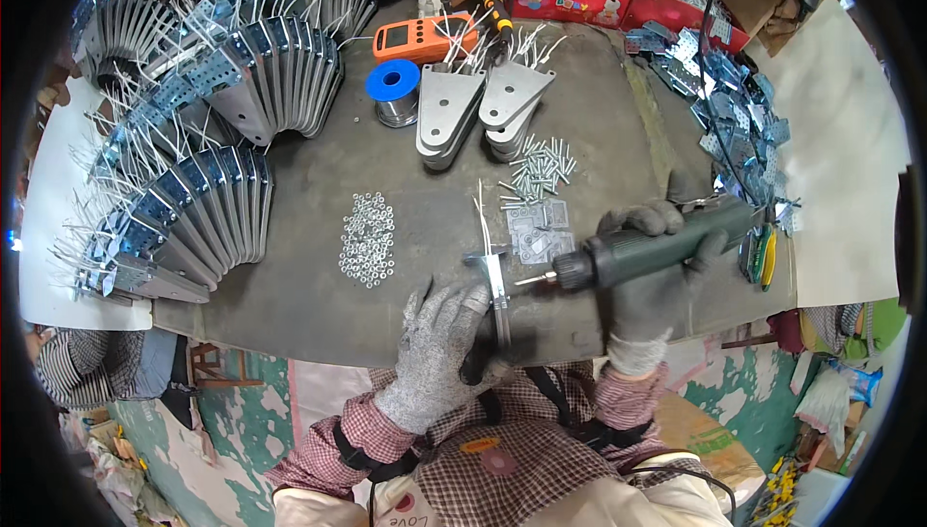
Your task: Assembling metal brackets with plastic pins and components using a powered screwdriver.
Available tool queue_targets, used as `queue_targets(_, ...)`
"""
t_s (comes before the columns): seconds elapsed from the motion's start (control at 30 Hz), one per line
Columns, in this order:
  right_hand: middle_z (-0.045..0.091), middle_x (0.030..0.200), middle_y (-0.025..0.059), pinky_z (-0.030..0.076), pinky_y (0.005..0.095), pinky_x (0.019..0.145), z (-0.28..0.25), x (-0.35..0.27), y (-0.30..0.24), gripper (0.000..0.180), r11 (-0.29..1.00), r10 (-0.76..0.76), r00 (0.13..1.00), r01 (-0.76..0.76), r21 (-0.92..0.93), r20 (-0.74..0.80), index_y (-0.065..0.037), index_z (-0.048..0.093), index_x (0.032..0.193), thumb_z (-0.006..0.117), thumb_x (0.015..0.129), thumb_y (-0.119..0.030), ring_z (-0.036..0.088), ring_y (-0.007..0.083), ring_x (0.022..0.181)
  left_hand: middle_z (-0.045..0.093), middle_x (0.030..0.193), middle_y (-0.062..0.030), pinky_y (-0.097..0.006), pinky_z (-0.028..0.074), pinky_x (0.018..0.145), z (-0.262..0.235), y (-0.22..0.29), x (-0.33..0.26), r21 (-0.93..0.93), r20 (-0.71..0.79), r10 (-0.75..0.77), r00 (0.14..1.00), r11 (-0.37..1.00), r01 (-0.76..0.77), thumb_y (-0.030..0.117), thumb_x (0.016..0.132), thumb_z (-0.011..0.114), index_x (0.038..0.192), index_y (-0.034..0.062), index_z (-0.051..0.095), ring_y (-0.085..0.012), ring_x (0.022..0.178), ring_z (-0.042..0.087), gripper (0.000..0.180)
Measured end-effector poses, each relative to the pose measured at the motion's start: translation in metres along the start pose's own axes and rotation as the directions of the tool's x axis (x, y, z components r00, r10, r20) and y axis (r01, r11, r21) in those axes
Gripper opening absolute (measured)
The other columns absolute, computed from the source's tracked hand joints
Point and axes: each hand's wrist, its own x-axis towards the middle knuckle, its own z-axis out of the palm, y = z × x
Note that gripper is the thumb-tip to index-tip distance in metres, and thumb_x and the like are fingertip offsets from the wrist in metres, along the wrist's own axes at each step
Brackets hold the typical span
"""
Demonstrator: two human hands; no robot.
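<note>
Here we are up on the head, left eye of a side-by-side pair, peering steeply down at the table (304, 155) from close above, the left hand (435, 348) and right hand (645, 303) below centre. The upright fisheye sweeps from red boxes (579, 4) at the far side back to the checked clothing (521, 459), bowing the table's near edge.
</note>
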Motion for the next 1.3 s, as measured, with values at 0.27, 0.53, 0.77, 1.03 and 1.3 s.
queue_targets(0.27, 0.053, 0.081, -0.0003, 0.044, 0.0449, 0.099, -0.023, 0.002, 0.008, 0.032, 0.97, -0.002, 0.997, 0.02, 0.244, -0.076, -0.008, 0.06, 0.117, 0.065, 0.099, -0.034, 0.055, 0.0153, 0.077, 0.056, 0.132, -0.0226, -0.061, 0.025, 0.119, 0.0, -0.004, 0.001, -0.012, 0.126, -0.077, 0.989, 0.997, 0.08, 0.045, 0.064, 0.087, 0.143, -0.0012, 0.046, -0.0422, 0.13, 0.051, 0.101)
queue_targets(0.53, 0.051, 0.079, -0.0015, 0.044, 0.0434, 0.097, -0.021, 0.001, 0.007, 0.029, 0.966, 0.005, 0.997, 0.017, 0.257, -0.083, -0.009, 0.061, 0.115, 0.067, 0.097, -0.032, 0.053, 0.0138, 0.076, 0.057, 0.13, -0.0244, -0.064, 0.025, 0.118, 0.006, -0.006, -0.003, -0.018, 0.093, -0.006, 0.996, 1.0, 0.008, 0.044, 0.065, 0.087, 0.149, -0.0019, 0.038, -0.0446, 0.128, 0.051, 0.107)
queue_targets(0.77, 0.053, 0.08, -0.0011, 0.045, 0.0426, 0.097, -0.018, 0.001, 0.008, 0.036, 0.977, -0.002, 0.994, 0.024, 0.21, -0.106, -0.007, 0.061, 0.125, 0.064, 0.099, -0.032, 0.053, 0.0135, 0.076, 0.059, 0.126, -0.0226, -0.063, 0.024, 0.119, -0.011, 0.002, 0.013, -0.013, 0.151, -0.061, 0.987, 0.998, 0.064, 0.042, 0.064, 0.087, 0.15, -0.0001, 0.036, -0.0425, 0.123, 0.056, 0.109)
queue_targets(1.03, 0.053, 0.078, -0.003, 0.044, 0.0408, 0.099, -0.019, 0.001, 0.006, 0.038, 0.984, 0.007, 0.996, 0.009, 0.176, -0.094, -0.005, 0.061, 0.126, 0.066, 0.098, -0.03, 0.054, 0.011, 0.079, 0.062, 0.11, -0.0142, -0.052, 0.041, 0.108, -0.048, -0.04, 0.042, 0.339, -0.185, -0.081, 0.979, 0.93, 0.141, 0.012, 0.076, 0.071, 0.115, 0.0071, 0.065, -0.0354, 0.113, 0.058, 0.039)
queue_targets(1.3, 0.054, 0.08, -0.0021, 0.044, 0.0421, 0.099, -0.022, 0.003, 0.008, 0.037, 0.977, 0.039, 0.993, -0.015, 0.213, -0.107, -0.005, 0.063, 0.125, 0.067, 0.097, -0.03, 0.054, 0.0133, 0.08, 0.064, 0.109, -0.0135, -0.049, 0.039, 0.112, -0.059, -0.051, 0.063, 0.71, 0.181, -0.033, 0.983, 0.696, -0.108, 0.011, 0.08, 0.061, 0.099, 0.0028, 0.071, -0.0315, 0.116, 0.058, 0.023)
